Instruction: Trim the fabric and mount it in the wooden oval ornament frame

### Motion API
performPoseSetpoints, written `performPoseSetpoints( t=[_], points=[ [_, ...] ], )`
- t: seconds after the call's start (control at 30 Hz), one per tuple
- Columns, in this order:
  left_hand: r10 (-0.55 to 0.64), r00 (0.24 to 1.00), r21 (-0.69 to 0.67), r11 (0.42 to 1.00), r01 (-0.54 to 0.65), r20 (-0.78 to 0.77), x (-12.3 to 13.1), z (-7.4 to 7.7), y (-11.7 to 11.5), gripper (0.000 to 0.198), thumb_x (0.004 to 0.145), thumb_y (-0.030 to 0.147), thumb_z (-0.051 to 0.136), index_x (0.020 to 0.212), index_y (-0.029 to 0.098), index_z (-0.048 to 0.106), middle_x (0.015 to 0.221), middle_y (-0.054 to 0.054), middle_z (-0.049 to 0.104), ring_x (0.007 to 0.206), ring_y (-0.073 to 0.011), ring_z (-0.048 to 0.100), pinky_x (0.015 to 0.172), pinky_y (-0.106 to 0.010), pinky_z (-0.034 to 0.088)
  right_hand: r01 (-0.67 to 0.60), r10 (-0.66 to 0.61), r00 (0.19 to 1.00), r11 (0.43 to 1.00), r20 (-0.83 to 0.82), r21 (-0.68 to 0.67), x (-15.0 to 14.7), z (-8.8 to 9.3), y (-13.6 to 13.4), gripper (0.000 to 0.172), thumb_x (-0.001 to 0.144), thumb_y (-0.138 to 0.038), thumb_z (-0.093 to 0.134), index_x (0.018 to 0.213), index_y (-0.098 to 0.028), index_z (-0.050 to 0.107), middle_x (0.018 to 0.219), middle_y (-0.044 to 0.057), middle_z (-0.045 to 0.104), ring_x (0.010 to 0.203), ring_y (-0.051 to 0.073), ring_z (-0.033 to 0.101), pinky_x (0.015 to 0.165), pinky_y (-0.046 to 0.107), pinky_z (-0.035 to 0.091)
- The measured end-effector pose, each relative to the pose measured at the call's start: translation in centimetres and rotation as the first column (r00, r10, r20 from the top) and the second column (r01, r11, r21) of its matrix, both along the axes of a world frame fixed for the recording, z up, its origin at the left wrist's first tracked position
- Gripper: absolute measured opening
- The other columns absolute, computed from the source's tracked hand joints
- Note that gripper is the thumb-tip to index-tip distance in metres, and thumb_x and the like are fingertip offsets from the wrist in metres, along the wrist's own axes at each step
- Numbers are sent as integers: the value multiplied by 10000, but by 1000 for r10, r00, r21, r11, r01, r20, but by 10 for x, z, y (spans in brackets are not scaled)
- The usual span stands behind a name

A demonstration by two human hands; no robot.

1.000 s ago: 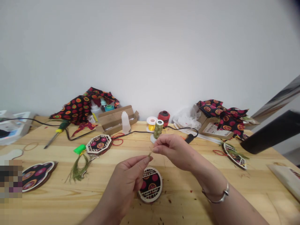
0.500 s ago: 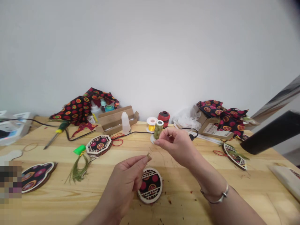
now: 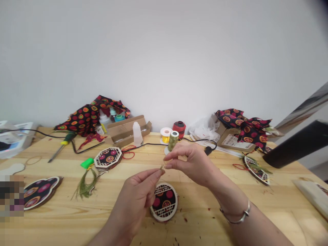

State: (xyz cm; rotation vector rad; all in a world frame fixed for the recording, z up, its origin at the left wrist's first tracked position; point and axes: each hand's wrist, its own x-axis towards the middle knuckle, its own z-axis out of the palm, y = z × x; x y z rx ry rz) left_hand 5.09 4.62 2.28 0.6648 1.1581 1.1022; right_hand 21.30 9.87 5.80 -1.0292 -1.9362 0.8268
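My left hand (image 3: 139,191) is closed in a pinch on a small tuft of olive-green thread (image 3: 162,167), whose short ends stick up from the fingertips. Close to that tuft, my right hand (image 3: 191,162) has thumb and index finger slightly apart; no thing shows clearly between them. Just behind the right hand stands an olive-green thread spool (image 3: 174,138), its lower part partly covered by the fingers. Below the hands lies a round pendant (image 3: 166,205) with a pale lattice frame over dark patterned fabric, partly hidden by my left hand.
An octagonal pendant (image 3: 108,158) and a green tassel (image 3: 85,186) lie left, near a screwdriver (image 3: 61,147). Behind are a white bottle (image 3: 137,134), cardboard box (image 3: 128,131), yellow spool (image 3: 166,138) and red spool (image 3: 179,129). A black cylinder (image 3: 297,145) lies right.
My right hand has come down and left from beside the spool to the left fingertips, and its thumb and index finger have parted. My left hand keeps its pinch, almost still.
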Motion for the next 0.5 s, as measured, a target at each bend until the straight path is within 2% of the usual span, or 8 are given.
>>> performPoseSetpoints(
  t=[0.17,0.33,0.43,0.5],
  points=[
    [0,1000,7,1000,0,6,0,0,-1,262,647,382,774,721,135,729,367,120,292,399,-53,181,389,-184,198,-21,17,996,999,87,47,0,2,0,105,750,-153,722,659,-206,711,662,-10,612,756,152,536,737,295,413],
    [35,998,-5,999,-34,42,-3,1,1,256,612,366,797,703,139,720,368,125,282,398,-48,169,380,-177,159,-52,46,986,998,163,32,4,9,-4,115,759,-149,715,656,-198,700,652,-19,590,773,148,522,728,282,411],
    [62,996,-17,998,-61,68,-5,0,3,235,613,347,796,705,147,715,374,125,282,398,-50,180,382,-175,154,-200,197,957,980,212,-8,6,14,-10,101,764,-139,711,676,-187,710,670,-13,591,775,139,532,730,265,427],
    [63,995,-19,998,-62,79,-5,0,4,226,613,343,795,697,151,712,385,128,261,403,-52,164,380,-176,142,-363,363,899,931,244,-47,6,18,-14,82,766,-146,715,698,-193,719,670,-10,598,792,141,538,746,255,438]
  ],
)
